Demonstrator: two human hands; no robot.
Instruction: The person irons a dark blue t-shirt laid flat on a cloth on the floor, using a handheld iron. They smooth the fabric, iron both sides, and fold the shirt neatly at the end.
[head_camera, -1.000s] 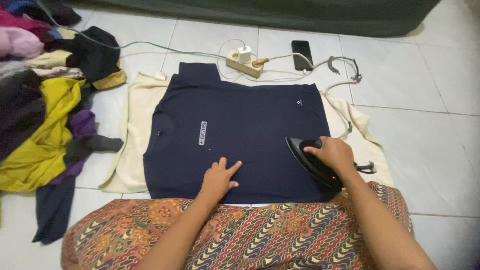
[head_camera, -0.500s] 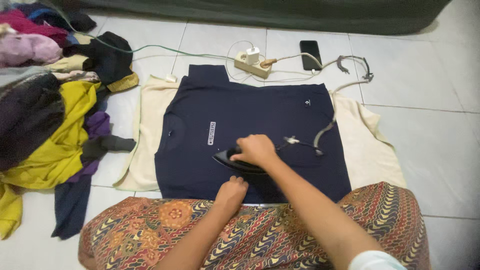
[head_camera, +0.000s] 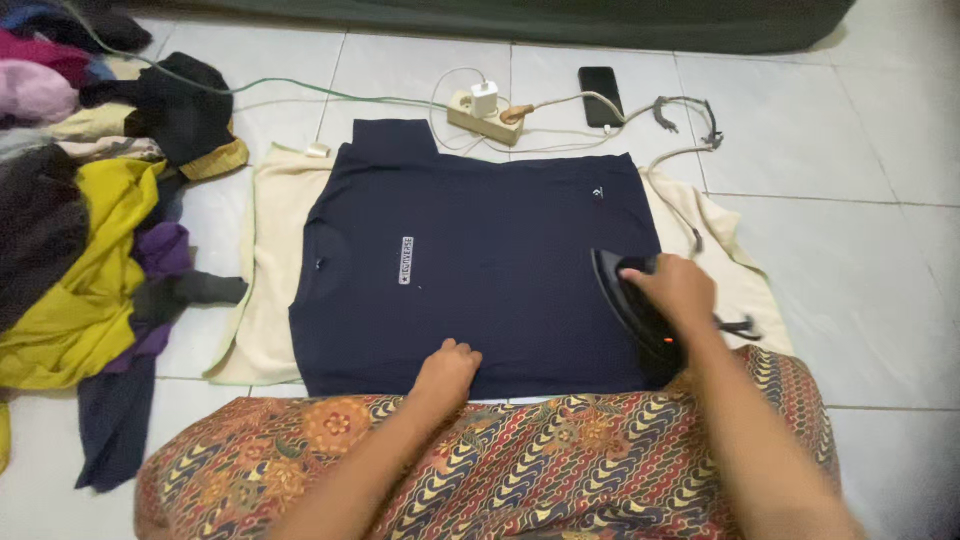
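A navy blue shirt (head_camera: 480, 250) lies flat on a cream cloth (head_camera: 265, 260) spread over the tiled floor. My right hand (head_camera: 680, 290) grips the handle of a black iron (head_camera: 630, 305), which rests on the shirt's right side near the hem. My left hand (head_camera: 448, 370) presses down on the shirt's lower edge with fingers curled, holding nothing. The iron's cord (head_camera: 690, 215) runs up past the shirt to a power strip (head_camera: 485, 115).
A heap of mixed clothes (head_camera: 90, 230) lies at the left. A black phone (head_camera: 600, 95) and a white charger (head_camera: 485, 98) sit by the power strip at the back. A patterned batik cloth (head_camera: 520, 470) covers my lap. A dark green edge (head_camera: 560, 20) lines the top.
The iron, in my right hand, slid from the shirt's lower middle back to its right side. My left hand stayed at the lower hem, its fingers now curled.
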